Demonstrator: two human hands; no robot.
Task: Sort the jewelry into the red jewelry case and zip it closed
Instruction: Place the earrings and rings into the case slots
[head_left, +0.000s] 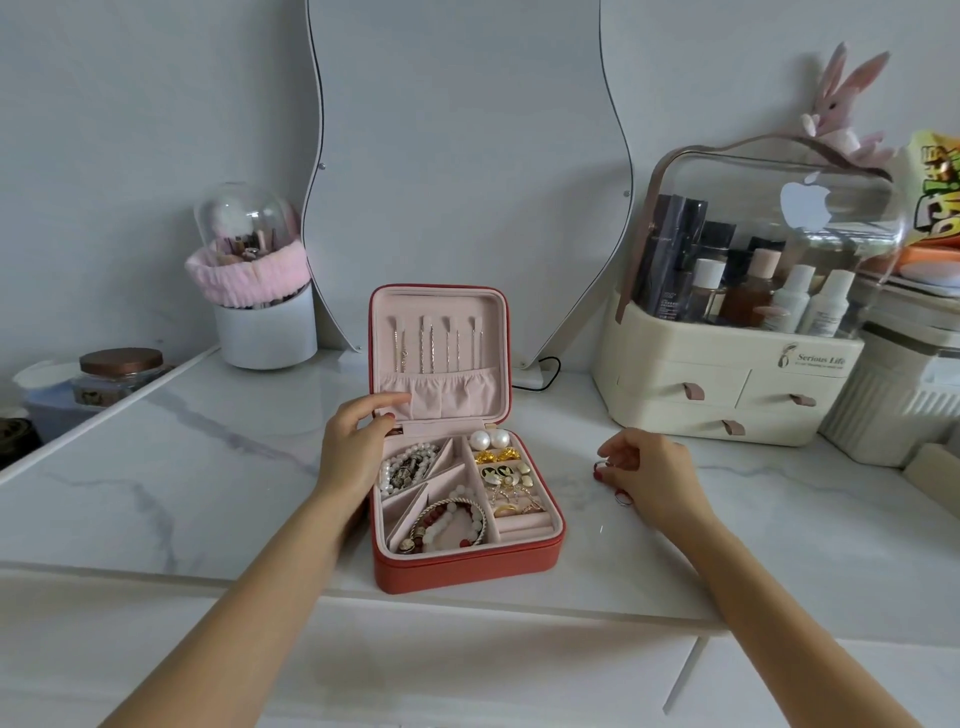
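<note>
Pinching a small ring (602, 464) right of centre, right hand (647, 467) readies it for red jewelry case (467, 569), open at frame centre. Left hand (353, 441), fingers relaxed, rests on lid edge, prob. steadying it.

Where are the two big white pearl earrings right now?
In the head view, the pearl earrings sit in the back right compartment of the open red jewelry case, just behind the gold pieces and in front of the upright lid.
</note>
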